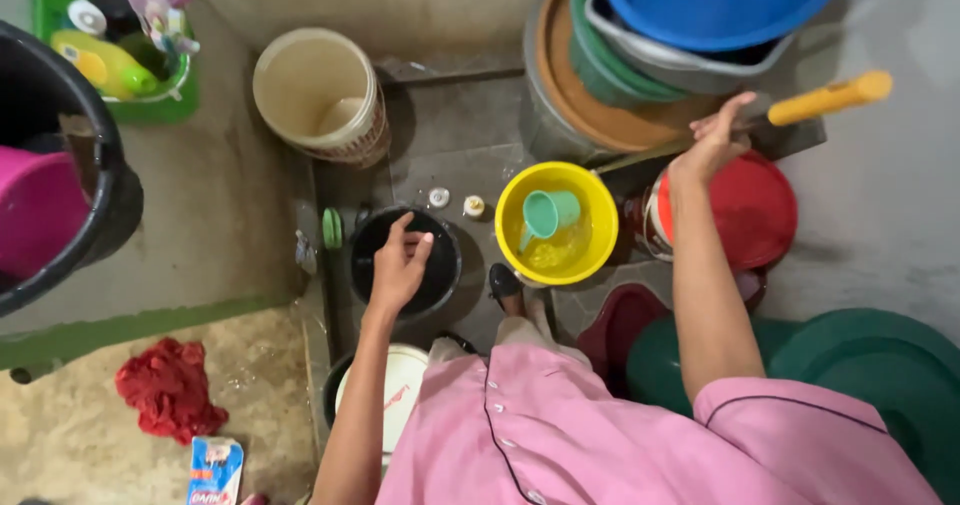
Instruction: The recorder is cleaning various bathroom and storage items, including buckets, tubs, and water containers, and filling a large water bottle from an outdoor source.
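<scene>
Resting on the black pot [404, 262], the left hand [398, 265] is spread open; the right hand [712, 143], far right, is closed on a yellow-handled tool [826, 100], axis running left-right.

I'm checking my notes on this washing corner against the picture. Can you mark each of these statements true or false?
1. The left hand rests in the black pot. True.
2. The right hand reaches for the red cloth. False: it is at the yellow-handled tool, above the red lid.
3. A green cup sits inside the yellow bucket. True.
4. The blue basin lies alone on the floor. False: it tops a stack of basins.
</scene>
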